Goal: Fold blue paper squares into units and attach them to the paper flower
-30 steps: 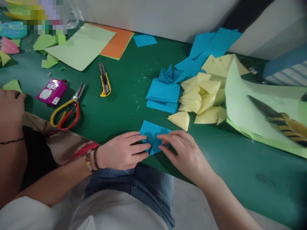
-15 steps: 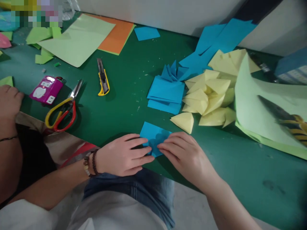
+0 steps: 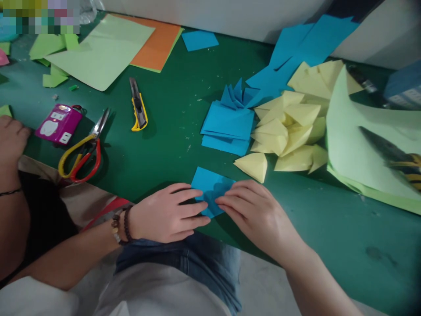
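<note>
A small blue paper (image 3: pixel 210 186) lies on the green table near its front edge, under the fingertips of both hands. My left hand (image 3: pixel 171 213), with beaded bracelets at the wrist, rests with its fingers spread over the paper's left part. On the right side, my right hand (image 3: pixel 256 213) has its fingers pressed together on the paper's edge. Just beyond are a stack of blue squares (image 3: pixel 227 120), folded blue pieces (image 3: pixel 238 95) and a pile of folded yellow papers (image 3: pixel 289 127). One yellow piece (image 3: pixel 254 165) sits apart, nearer my right hand.
A yellow cutter (image 3: pixel 139 107), scissors (image 3: pixel 88 151) and a purple device (image 3: pixel 59 124) lie to the left. Green sheets (image 3: pixel 375 145) with a dark-bladed tool on top are at the right. Another person's hand (image 3: pixel 12 136) is at the left edge.
The view has shifted slightly. Both hands keep nearly the same position on the blue paper.
</note>
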Action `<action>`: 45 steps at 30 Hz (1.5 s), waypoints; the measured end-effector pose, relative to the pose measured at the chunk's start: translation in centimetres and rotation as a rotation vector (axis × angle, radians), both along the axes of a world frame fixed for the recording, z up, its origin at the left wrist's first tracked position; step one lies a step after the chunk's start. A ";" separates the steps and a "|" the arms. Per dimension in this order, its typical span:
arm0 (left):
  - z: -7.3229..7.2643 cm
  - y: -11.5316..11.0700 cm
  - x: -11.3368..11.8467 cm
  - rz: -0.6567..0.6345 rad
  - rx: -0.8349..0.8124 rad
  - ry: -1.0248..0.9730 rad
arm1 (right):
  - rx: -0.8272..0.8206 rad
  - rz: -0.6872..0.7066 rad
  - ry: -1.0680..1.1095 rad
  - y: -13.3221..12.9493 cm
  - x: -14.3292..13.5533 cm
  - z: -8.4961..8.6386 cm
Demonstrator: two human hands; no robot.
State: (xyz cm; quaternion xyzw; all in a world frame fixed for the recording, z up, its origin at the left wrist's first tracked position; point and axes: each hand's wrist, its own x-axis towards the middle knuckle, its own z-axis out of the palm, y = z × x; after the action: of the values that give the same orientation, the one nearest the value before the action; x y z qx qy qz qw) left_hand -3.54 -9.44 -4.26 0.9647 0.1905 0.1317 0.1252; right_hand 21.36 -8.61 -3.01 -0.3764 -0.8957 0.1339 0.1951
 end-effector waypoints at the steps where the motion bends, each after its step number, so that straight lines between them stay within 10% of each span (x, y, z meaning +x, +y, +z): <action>1: 0.0 0.0 0.0 0.000 -0.006 0.004 | -0.001 -0.002 -0.002 0.0 0.0 0.0; 20: 0.6 0.5 0.1 0.022 -0.120 0.047 | 0.016 -0.076 0.059 -1.0 0.3 0.5; 30: 0.3 0.3 0.0 0.043 -0.121 0.034 | -0.673 -0.370 0.418 -9.7 -2.0 0.3; 45: 0.3 0.3 -0.1 0.033 -0.116 0.032 | -0.714 -0.665 0.487 -9.2 -1.3 -0.1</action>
State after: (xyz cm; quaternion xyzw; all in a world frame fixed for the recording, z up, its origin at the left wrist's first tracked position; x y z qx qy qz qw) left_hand -3.63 -9.11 -3.98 0.9545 0.2158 0.1071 0.1758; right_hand 20.04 -17.84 -3.14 -0.6404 -0.5561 0.4440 0.2888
